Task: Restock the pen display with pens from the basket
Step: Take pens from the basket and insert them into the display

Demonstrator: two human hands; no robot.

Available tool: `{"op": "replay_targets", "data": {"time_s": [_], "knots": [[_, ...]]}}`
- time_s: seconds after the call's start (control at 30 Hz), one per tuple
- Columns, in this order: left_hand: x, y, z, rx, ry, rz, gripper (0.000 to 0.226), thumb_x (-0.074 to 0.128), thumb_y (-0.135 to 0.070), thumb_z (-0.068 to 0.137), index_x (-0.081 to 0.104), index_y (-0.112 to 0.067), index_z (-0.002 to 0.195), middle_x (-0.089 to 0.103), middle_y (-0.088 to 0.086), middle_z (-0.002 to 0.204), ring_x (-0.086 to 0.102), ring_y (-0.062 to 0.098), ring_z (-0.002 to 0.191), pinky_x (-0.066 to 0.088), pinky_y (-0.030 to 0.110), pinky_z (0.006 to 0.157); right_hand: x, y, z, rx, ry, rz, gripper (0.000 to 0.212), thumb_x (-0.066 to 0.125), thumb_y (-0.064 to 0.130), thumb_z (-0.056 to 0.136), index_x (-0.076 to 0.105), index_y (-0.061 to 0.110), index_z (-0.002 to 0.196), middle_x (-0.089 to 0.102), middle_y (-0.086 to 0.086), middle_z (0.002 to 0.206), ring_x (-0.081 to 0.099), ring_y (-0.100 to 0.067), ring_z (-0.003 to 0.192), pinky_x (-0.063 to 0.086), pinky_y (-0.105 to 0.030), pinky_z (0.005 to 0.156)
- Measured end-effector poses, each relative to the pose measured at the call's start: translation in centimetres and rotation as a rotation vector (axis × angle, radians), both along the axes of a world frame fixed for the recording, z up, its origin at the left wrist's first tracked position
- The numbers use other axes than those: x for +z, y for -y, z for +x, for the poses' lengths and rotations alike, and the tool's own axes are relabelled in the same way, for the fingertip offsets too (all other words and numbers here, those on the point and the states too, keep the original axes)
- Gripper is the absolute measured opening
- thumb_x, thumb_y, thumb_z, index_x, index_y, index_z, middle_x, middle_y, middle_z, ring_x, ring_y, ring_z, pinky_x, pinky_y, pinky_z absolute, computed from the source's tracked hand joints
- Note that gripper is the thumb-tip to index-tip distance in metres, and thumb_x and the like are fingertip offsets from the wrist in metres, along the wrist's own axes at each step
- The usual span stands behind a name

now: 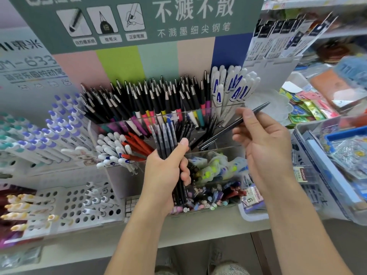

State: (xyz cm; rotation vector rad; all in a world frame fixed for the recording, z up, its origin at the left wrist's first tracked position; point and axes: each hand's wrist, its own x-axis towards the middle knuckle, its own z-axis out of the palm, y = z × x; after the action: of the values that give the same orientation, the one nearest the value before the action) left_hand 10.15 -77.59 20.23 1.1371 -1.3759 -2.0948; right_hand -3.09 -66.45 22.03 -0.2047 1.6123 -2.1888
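Clear acrylic forms the pen display (198, 124), your landmark here. Your left hand (168, 171) grips a bundle of dark pens (168, 143) in front of it, their lower ends hidden behind your fingers. Your right hand (264, 139) pinches a single dark pen (234, 126), angled over the display's right side; its lower tip is lost among the stocked pens. No basket can be made out; the shelf goods right of the display are blurred.
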Motion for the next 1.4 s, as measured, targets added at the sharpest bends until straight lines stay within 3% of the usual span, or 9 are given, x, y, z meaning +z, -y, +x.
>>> {"op": "replay_targets", "data": {"time_s": [0.2,0.3,0.43,0.53,0.67,0.8,1.0,1.23,1.4], "knots": [[0.9,-0.3,0.1,-0.009,-0.042,0.168,0.030,0.063,-0.040,0.095,0.059,-0.011,0.096,0.037,-0.003,0.055,0.032,0.012,0.043,0.031,0.024,0.039,-2.4,1.8,0.7,-0.073,-0.670,0.550,0.020,0.078,0.016,0.087,0.065,0.025,0.098,0.070,0.015,0.083,0.069,0.000,0.076,0.057,-0.017,0.072],[1.2,-0.5,0.0,0.031,-0.110,0.316,0.027,0.053,-0.038,0.099,0.056,-0.011,0.094,0.036,-0.002,0.054,0.030,0.011,0.040,0.027,0.023,0.037,-3.8,2.8,1.0,-0.068,-0.750,0.612,0.019,0.082,0.012,0.083,0.065,0.018,0.090,0.062,0.017,0.075,0.063,0.005,0.070,0.053,-0.013,0.068],[1.2,-0.7,-0.1,0.042,-0.132,0.300,0.021,0.049,-0.030,0.099,0.055,-0.012,0.090,0.036,-0.002,0.054,0.030,0.011,0.041,0.026,0.022,0.039,-5.3,3.4,0.4,-0.057,-0.843,0.663,0.010,0.081,0.008,0.082,0.072,0.009,0.086,0.068,0.003,0.076,0.065,-0.014,0.069,0.058,-0.037,0.069],[1.1,-0.6,-0.1,0.020,-0.119,0.266,0.015,0.050,-0.024,0.099,0.053,-0.011,0.091,0.037,-0.001,0.055,0.031,0.011,0.041,0.027,0.022,0.038,-5.7,3.4,0.1,-0.069,-0.922,0.712,0.007,0.082,0.008,0.080,0.076,0.008,0.082,0.069,-0.001,0.077,0.065,-0.019,0.068,0.056,-0.043,0.065],[0.8,-0.6,0.0,-0.051,-0.065,0.144,0.014,0.059,-0.025,0.099,0.055,-0.012,0.100,0.044,0.000,0.057,0.037,0.013,0.043,0.034,0.025,0.039,-4.0,2.9,0.3,-0.095,-0.823,0.700,0.006,0.083,0.020,0.082,0.078,0.015,0.081,0.066,0.005,0.074,0.060,-0.010,0.065,0.054,-0.034,0.065],[0.6,-0.9,-0.3,-0.095,-0.059,0.050,0.015,0.065,-0.025,0.096,0.059,-0.012,0.093,0.049,0.001,0.058,0.040,0.013,0.042,0.035,0.024,0.039,-0.4,1.6,1.3,0.176,-0.355,0.569,0.028,0.075,0.043,0.087,0.078,0.019,0.073,0.063,0.003,0.055,0.053,-0.003,0.051,0.047,-0.020,0.054],[0.6,-0.9,-0.6,-0.213,-0.024,-0.020,0.029,0.064,-0.031,0.096,0.068,-0.003,0.104,0.057,0.004,0.061,0.043,0.015,0.044,0.036,0.025,0.041,-1.2,1.7,1.8,0.450,0.200,0.308,0.023,0.074,0.032,0.090,0.072,0.013,0.077,0.061,-0.006,0.070,0.050,-0.018,0.061,0.035,-0.026,0.052],[0.8,-0.7,-0.6,-0.028,0.026,0.016,0.025,0.064,-0.032,0.097,0.062,-0.008,0.101,0.064,0.004,0.063,0.059,0.018,0.051,0.041,0.027,0.041,0.3,0.9,1.4,0.087,0.102,0.134,0.018,0.064,0.009,0.095,0.067,0.006,0.078,0.061,-0.004,0.064,0.059,-0.012,0.050,0.044,-0.016,0.042],[0.4,0.0,-0.1,0.046,0.035,0.017,0.027,0.064,-0.033,0.097,0.060,-0.007,0.103,0.046,-0.003,0.054,0.040,0.013,0.045,0.036,0.025,0.041,0.6,-0.1,-0.4,-0.173,-0.240,0.176,0.018,0.061,0.012,0.100,0.065,0.011,0.083,0.067,-0.009,0.068,0.070,-0.022,0.056,0.058,-0.027,0.051]]}}
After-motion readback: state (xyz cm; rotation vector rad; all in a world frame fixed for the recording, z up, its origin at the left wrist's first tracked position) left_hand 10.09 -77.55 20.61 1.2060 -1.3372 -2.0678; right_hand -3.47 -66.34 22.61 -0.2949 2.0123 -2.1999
